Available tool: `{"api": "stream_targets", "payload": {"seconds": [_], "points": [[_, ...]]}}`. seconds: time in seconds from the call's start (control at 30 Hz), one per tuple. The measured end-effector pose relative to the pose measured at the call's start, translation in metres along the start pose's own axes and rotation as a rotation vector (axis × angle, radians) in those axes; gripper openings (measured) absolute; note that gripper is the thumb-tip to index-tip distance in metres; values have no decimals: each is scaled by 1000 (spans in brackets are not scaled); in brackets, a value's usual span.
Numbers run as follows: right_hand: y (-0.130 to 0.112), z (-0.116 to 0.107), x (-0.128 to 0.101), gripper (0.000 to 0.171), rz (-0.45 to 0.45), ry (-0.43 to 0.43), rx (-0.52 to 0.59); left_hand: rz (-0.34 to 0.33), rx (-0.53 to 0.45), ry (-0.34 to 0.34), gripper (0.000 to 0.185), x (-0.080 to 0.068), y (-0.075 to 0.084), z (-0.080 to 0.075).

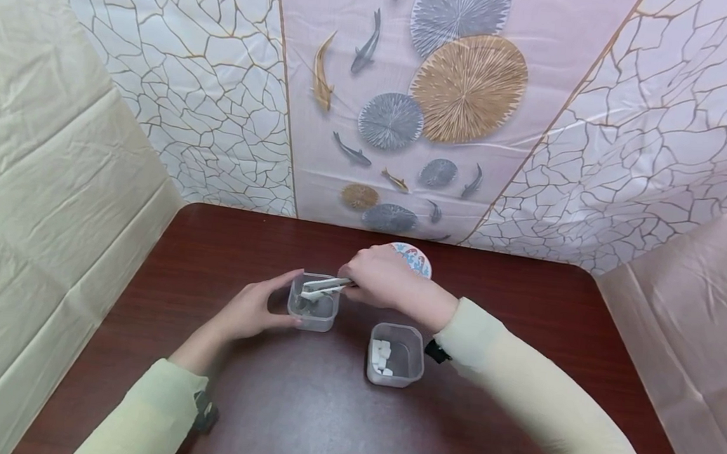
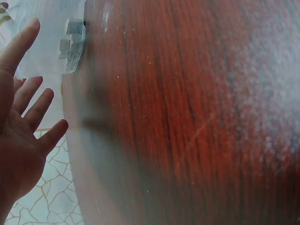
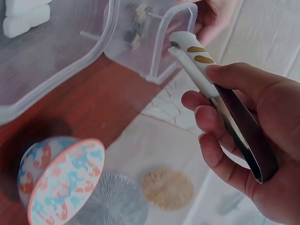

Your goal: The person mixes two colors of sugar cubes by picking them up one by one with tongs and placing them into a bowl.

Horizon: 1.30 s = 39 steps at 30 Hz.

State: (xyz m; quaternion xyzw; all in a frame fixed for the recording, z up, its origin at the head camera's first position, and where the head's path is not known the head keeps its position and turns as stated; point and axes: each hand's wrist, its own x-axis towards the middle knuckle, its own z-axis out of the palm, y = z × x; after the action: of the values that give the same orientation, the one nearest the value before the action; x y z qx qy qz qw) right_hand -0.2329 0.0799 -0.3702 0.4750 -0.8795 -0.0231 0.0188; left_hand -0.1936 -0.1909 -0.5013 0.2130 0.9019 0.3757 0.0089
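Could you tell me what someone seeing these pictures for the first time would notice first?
Most striking are the two hands meeting over a small clear container at the middle of the dark red table: the right hand grips white tongs above it, while the left hand rests against its side. Nearer the person stands a second clear container holding white cubes, and a colourful patterned bowl sits just behind the right hand.

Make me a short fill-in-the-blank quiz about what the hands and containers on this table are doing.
The right hand holds a pair of ____.
The left hand steadies a clear ____ container.
The other container holds ____ cubes.
Both stand on a dark ____ table.

Missing words: tongs; plastic; white; wooden
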Motion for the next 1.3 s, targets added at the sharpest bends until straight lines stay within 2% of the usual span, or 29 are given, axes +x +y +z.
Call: {"api": "stream_targets", "payload": {"seconds": [0.23,0.5,0.8,0.9,1.3], "points": [[17,-14,-27,15,49,32,-20,-3,-1,-3,94,0,0,0],[37,-22,-53,11,88,120,-8,2,-4,3,93,0,-2,1],[62,-24,-79,16,177,92,8,-6,-3,-3,94,0,-2,3],[71,-21,-85,9,208,87,17,-14,-8,-9,94,0,-2,3],[102,3,-90,5,323,20,18,-14,-14,-8,94,-1,-3,3]]}}
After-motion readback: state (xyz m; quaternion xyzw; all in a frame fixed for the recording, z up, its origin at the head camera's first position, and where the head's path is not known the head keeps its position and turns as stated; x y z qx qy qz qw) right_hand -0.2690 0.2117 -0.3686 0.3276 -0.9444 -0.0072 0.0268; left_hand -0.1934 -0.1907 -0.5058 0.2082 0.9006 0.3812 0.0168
